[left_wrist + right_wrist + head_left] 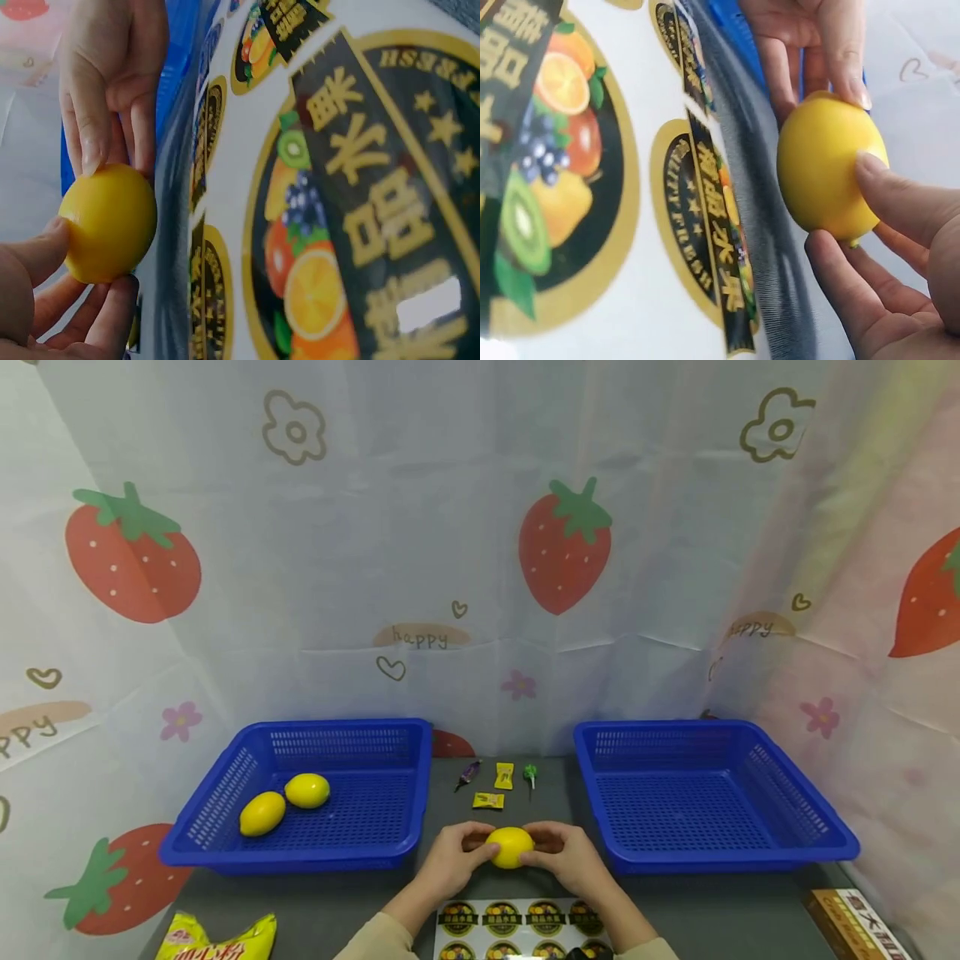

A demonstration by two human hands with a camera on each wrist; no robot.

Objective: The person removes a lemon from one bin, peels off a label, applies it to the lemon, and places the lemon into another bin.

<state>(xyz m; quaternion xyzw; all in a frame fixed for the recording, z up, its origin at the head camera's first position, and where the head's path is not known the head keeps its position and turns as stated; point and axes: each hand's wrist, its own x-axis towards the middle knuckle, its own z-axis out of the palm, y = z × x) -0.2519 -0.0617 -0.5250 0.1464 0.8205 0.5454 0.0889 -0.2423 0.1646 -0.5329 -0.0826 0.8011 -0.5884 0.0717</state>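
Note:
One yellow lemon (510, 847) is held between both hands over the grey table, near the middle of the head view. My left hand (454, 857) pinches its left end with thumb and fingers. The other end is gripped by my right hand (564, 853). In the right wrist view, a small stem nub shows at the bottom of the lemon (831, 169). Below the hands lies a white sheet of round fruit stickers (522, 914), black and gold with fruit pictures, partly covered by the right forearm. Two more lemons (262, 814) rest in the left blue basket (352, 857).
A second blue basket (705, 864) stands at the right. Between the baskets lie two yellow-wrapped candies (488, 800), a purple-wrapped candy (468, 773) and a green lollipop (530, 773). A yellow bag (217, 941) sits front left, a brown-and-white box (858, 925) front right.

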